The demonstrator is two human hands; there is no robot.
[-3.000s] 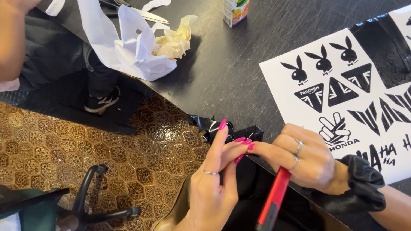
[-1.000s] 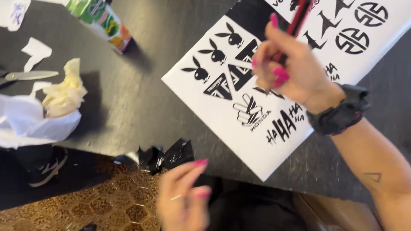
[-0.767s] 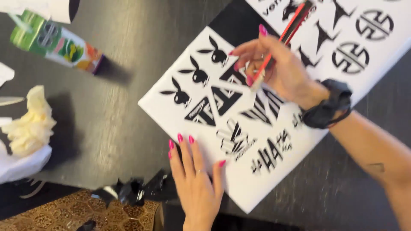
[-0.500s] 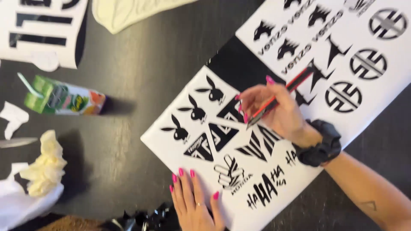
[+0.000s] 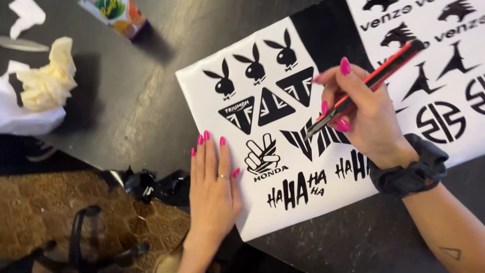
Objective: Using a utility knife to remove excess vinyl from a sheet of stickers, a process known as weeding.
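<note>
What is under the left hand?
The left hand lies flat on the near edge of the white sticker sheet, which rests on the dark table. Whatever print lies beneath the palm is covered.

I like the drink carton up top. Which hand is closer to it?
Left. The left hand lies flat on the white sticker sheet's near edge, below the drink carton. The right hand, holding the red knife, is farther right.

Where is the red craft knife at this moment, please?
In the head view, the red craft knife is in the right hand, right of centre, its blade tip down on the white sticker sheet beside the black triangle shapes.
</note>
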